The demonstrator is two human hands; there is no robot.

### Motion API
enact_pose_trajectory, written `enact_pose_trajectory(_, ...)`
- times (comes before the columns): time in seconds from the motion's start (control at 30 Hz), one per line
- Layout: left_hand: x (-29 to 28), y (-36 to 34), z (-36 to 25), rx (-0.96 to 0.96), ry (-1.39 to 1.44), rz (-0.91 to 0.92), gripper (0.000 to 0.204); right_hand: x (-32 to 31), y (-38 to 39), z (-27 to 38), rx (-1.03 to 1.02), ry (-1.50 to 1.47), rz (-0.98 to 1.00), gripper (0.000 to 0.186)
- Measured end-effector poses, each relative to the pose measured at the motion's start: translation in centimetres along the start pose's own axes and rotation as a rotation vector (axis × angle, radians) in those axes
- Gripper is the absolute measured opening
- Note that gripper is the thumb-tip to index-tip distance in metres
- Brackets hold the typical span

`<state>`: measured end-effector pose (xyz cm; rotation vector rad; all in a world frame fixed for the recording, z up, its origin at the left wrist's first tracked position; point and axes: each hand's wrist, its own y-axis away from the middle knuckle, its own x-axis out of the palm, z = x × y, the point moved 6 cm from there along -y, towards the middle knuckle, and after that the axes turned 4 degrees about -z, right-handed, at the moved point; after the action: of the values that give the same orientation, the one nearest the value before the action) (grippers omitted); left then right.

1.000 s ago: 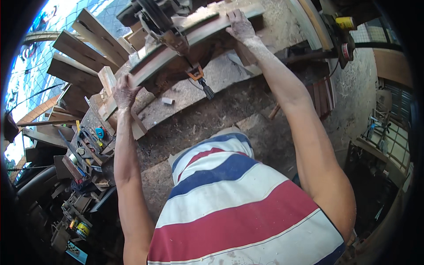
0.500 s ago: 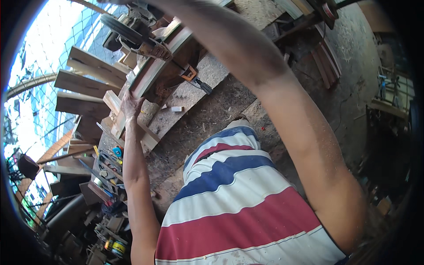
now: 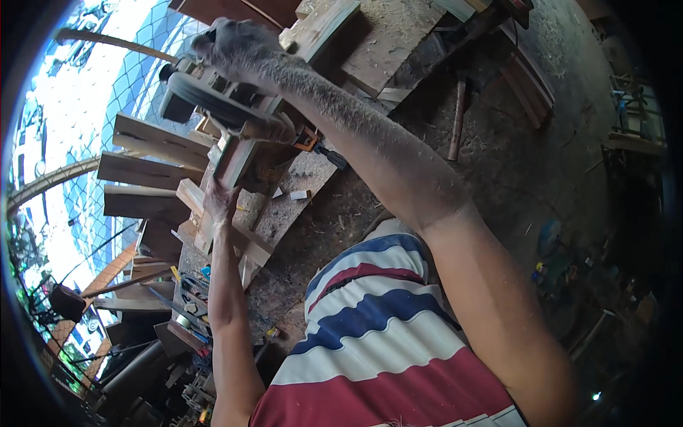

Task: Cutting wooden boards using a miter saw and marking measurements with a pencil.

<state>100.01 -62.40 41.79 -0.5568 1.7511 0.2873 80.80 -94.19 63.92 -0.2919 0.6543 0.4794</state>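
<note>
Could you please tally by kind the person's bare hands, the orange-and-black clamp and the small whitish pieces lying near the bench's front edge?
Bare hands: 2 (left hand, right hand)
Orange-and-black clamp: 1
Small whitish pieces: 2
Total: 5
</note>
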Motion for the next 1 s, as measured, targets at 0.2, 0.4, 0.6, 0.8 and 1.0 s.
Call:
enact_pose_trajectory(0.2, 0.4, -0.1, 0.4, -0.039, 0.038, 0.008, 0.076, -0.4, 1.4, -0.8, 0.029, -0.212, 0.098, 0.078)
enact_pose_trajectory(0.4, 1.3, 0.2, 1.7, -0.142, -0.024, 0.077, 0.069, -0.7, 1.9, -0.9, 0.022, -0.246, 0.040, 0.069)
enact_pose_trajectory(0.6, 1.2, 0.0, 1.3, -0.113, 0.006, 0.061, 0.062, -0.5, 1.8, -1.0, 0.016, -0.184, 0.046, 0.069)
enact_pose_trajectory(0.8, 1.2, -0.1, 1.2, -0.094, 0.013, 0.068, 0.062, -0.8, 2.3, -1.1, -0.051, -0.251, -0.069, 0.067)
enact_pose_trajectory(1.0, 2.0, 0.1, 2.2, -0.168, -0.056, 0.122, 0.064, -0.5, 3.2, -2.2, -0.090, -0.212, -0.093, 0.067)
